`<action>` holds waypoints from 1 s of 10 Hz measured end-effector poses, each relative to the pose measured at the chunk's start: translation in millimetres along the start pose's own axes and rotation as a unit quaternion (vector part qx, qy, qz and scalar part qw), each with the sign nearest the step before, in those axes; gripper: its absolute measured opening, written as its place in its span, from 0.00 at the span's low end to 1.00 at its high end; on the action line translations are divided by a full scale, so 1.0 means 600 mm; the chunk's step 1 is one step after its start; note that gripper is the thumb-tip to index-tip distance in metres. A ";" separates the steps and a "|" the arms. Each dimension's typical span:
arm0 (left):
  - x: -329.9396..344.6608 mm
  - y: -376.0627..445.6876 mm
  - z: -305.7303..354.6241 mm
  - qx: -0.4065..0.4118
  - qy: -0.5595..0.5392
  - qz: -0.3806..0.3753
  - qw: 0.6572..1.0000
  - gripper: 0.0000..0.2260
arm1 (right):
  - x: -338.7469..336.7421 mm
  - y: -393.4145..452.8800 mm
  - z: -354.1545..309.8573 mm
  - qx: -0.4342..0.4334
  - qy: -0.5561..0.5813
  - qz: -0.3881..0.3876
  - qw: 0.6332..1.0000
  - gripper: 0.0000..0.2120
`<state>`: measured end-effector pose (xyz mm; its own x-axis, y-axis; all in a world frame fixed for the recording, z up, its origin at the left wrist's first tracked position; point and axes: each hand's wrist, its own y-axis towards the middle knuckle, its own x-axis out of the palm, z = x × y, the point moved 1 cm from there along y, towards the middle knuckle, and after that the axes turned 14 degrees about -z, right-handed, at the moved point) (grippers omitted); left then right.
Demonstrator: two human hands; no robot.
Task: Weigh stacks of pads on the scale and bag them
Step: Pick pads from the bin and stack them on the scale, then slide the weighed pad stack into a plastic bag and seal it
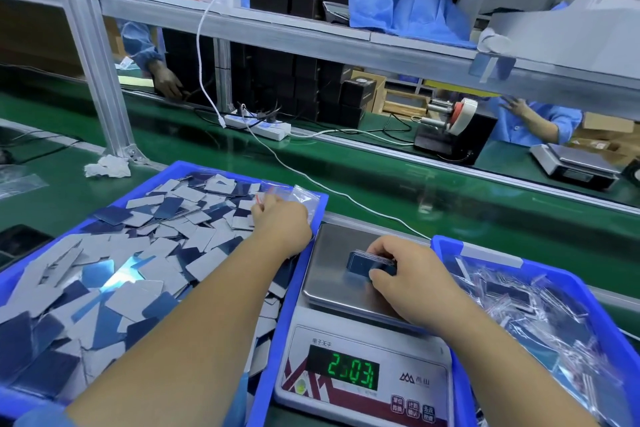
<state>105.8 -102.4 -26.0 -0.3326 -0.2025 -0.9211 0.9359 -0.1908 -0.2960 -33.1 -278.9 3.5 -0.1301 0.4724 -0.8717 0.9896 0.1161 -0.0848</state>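
A small stack of dark blue pads (363, 263) sits on the steel pan of the scale (332, 281), and my right hand (401, 274) grips it between thumb and fingers. The green display (351, 371) on the scale shows blurred digits. My left hand (280, 222) reaches over the far right corner of the left blue tray (173, 170), its fingers on a clear zip bag (298, 194) lying there. That tray is full of loose grey and blue pads (138, 253).
A second blue tray (446, 246) at the right holds several bagged pads (540, 308). Beyond lie a green conveyor belt (381, 177), a white cable, a power strip (258, 126) and an aluminium frame post (93, 55). Other people in blue coats work across the line.
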 end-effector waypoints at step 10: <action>-0.004 -0.125 0.095 0.269 -0.691 -0.060 0.668 0.06 | -0.014 0.001 -0.011 -0.064 0.689 0.082 0.717 0.05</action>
<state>30.1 -142.3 12.9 -0.5391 -0.7767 0.3257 0.8392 -0.5281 0.1298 -31.5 -276.8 14.1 -0.0366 0.8936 0.4473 0.9962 -0.0025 0.0865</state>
